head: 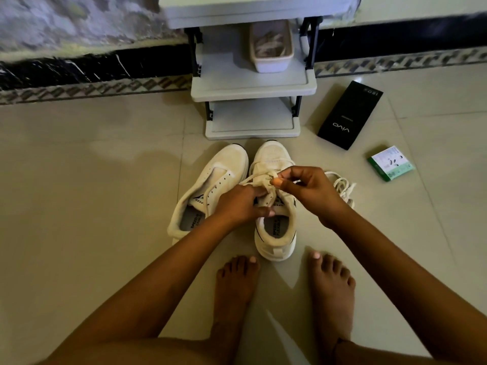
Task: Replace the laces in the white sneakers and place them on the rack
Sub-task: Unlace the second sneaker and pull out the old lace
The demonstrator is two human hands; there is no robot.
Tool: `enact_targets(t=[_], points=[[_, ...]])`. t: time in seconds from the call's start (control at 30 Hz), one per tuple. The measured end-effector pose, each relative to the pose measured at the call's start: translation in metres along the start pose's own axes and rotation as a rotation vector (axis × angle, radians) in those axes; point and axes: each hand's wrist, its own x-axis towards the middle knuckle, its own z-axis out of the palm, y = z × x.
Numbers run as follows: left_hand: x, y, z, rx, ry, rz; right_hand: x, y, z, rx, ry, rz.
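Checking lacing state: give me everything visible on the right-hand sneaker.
The right-hand sneaker is white, fabric-looking, with a thick sole and printed insole. It stands upright on the floor tiles, toe toward the rack, beside the other sneaker. A white lace crosses its upper eyelets; the left hand and right hand pinch that lace above the tongue.

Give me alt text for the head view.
Both hands, left and right, pinch the lace over the right-side white sneaker. The other sneaker sits beside it, before a grey rack.
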Motion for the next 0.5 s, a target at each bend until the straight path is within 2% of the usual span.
enact_targets(t=[0.07, 0.2, 0.27, 0.4, 0.47, 0.5], points=[[0.000, 0.000, 0.001, 0.006, -0.001, -0.016, -0.002, 0.007, 0.003, -0.232, 0.009, -0.033], [0.002, -0.003, 0.003, -0.001, 0.011, -0.041, 0.004, 0.022, -0.001, -1.100, -0.126, -0.152], [0.002, -0.004, 0.003, -0.018, 0.008, -0.043, 0.004, 0.022, 0.002, -1.308, -0.127, -0.262], [0.002, -0.004, 0.003, -0.019, 0.019, -0.013, 0.005, 0.025, 0.009, -1.395, -0.048, -0.558], [0.002, -0.004, 0.002, -0.017, 0.021, -0.020, 0.007, 0.029, 0.006, -1.290, -0.026, -0.575], [0.001, -0.004, 0.001, -0.014, 0.016, -0.020, 0.006, 0.031, 0.003, -1.147, 0.019, -0.536]])
